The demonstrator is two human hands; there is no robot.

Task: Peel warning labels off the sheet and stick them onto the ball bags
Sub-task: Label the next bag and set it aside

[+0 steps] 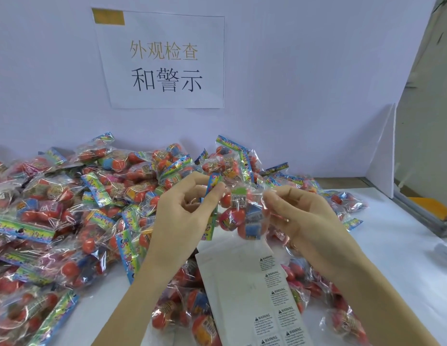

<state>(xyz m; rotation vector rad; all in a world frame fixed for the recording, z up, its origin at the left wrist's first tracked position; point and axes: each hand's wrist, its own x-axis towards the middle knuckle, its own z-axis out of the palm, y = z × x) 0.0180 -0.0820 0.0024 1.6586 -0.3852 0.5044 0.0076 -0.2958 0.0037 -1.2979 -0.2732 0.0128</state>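
Observation:
I hold one clear bag of red and blue balls (238,216) up in front of me, above the table. My left hand (185,208) pinches its colourful header card between thumb and forefinger. My right hand (297,213) pinches the clear plastic at the bag's right edge. Below the bag lies the white label sheet (232,278), with several black-print warning labels (277,293) left along its right and lower part. I see no peeled label on either hand.
A big heap of similar ball bags (67,208) covers the table to the left and behind. More bags (342,318) lie under and right of the sheet. A white wall with a paper sign (165,61) stands behind. A white divider panel (384,156) rises at the right.

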